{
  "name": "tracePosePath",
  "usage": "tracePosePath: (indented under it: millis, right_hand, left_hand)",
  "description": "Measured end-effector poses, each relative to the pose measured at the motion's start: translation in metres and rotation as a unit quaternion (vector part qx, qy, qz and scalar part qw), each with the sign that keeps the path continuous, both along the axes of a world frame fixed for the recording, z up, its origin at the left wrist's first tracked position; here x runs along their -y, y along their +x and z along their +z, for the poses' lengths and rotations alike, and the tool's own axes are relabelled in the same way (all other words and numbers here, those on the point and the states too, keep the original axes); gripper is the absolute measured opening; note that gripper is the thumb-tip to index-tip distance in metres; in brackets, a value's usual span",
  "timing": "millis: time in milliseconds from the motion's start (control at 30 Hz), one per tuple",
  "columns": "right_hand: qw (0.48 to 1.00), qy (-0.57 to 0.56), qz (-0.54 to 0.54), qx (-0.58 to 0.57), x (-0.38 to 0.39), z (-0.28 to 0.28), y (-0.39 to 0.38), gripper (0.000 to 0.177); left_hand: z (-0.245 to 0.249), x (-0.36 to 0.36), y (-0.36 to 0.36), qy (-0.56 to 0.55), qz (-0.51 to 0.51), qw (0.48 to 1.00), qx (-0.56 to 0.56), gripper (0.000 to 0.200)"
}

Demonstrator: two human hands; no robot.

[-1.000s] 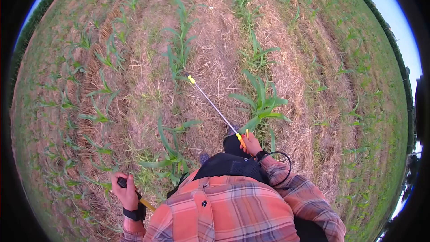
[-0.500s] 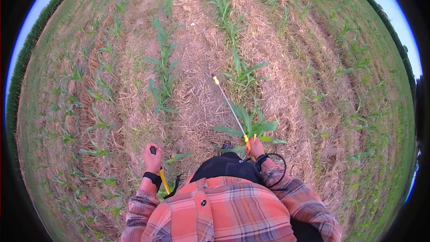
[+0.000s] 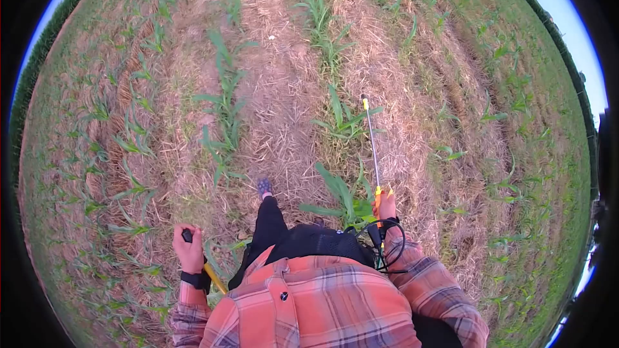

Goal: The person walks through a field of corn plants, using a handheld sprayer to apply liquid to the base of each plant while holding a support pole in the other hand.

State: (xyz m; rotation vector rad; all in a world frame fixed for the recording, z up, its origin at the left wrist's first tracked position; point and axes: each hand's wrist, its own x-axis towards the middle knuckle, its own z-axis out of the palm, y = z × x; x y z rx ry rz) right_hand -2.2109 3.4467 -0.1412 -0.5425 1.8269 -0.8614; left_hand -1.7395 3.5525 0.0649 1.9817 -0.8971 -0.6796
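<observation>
My right hand [image 3: 387,207] is closed round the orange-yellow handle of a spray wand [image 3: 373,148]. Its thin metal tube points forward and ends in a yellow-and-dark nozzle [image 3: 365,102], over straw just right of a crop row. A black hose [image 3: 402,240] loops beside my right wrist. At the left, my left hand [image 3: 189,254] wraps round the black grip [image 3: 187,235] of a yellow lever [image 3: 215,278], which runs back beside my body. A leafy young corn plant [image 3: 345,194] stands just left of my right hand.
Rows of young corn [image 3: 222,90] run forward on both sides of a straw-covered strip [image 3: 280,96]. My foot in a dark patterned shoe [image 3: 264,186] stands on that strip. Trees line the field's far edges.
The wand has swung right, its nozzle passing from left of the crop row to its right. My left hand has moved down and left with the lever. A foot has stepped forward.
</observation>
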Motion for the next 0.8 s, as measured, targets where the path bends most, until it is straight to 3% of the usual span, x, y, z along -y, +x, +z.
tracePosePath:
  millis: [67, 233, 367, 500, 533, 600, 667, 733, 800]
  right_hand:
    - [1.0, 0.01, 0.011, 0.0, 0.019, 0.001, 0.014, 0.025]
    - [0.996, 0.042, 0.043, -0.06, 0.075, 0.008, 0.076, 0.024]
    - [0.993, 0.017, 0.116, -0.024, 0.122, 0.007, 0.134, 0.024]
    - [0.979, 0.014, 0.203, -0.029, 0.163, 0.018, 0.197, 0.021]
    - [0.979, 0.007, 0.203, -0.008, 0.17, 0.019, 0.212, 0.022]
    - [0.97, 0.029, 0.242, -0.021, 0.186, 0.028, 0.236, 0.022]
    - [0.952, 0.062, 0.3, 0.0, 0.195, 0.024, 0.248, 0.022]
    - [0.944, 0.069, 0.322, -0.004, 0.204, 0.037, 0.256, 0.022]
    - [0.936, 0.071, 0.343, 0.008, 0.219, 0.038, 0.262, 0.023]
  left_hand:
    - [-0.031, 0.047, -0.004, -0.03, -0.064, 0.997, 0.027, 0.012]
    - [-0.087, 0.136, 0.04, -0.035, -0.076, 0.995, 0.048, 0.011]
    - [-0.125, 0.169, 0.083, -0.03, -0.059, 0.995, 0.074, 0.011]
    - [-0.124, 0.197, 0.122, -0.042, -0.049, 0.998, -0.013, 0.011]
    - [-0.107, 0.203, 0.128, -0.056, -0.041, 0.997, -0.041, 0.011]
    - [-0.059, 0.207, 0.141, -0.052, -0.043, 0.998, 0.02, 0.012]
    - [-0.008, 0.19, 0.159, -0.053, -0.006, 0.997, -0.054, 0.013]
    - [0.047, 0.173, 0.166, -0.116, 0.039, 0.989, -0.083, 0.015]
    - [0.073, 0.167, 0.168, -0.158, 0.045, 0.985, -0.049, 0.016]
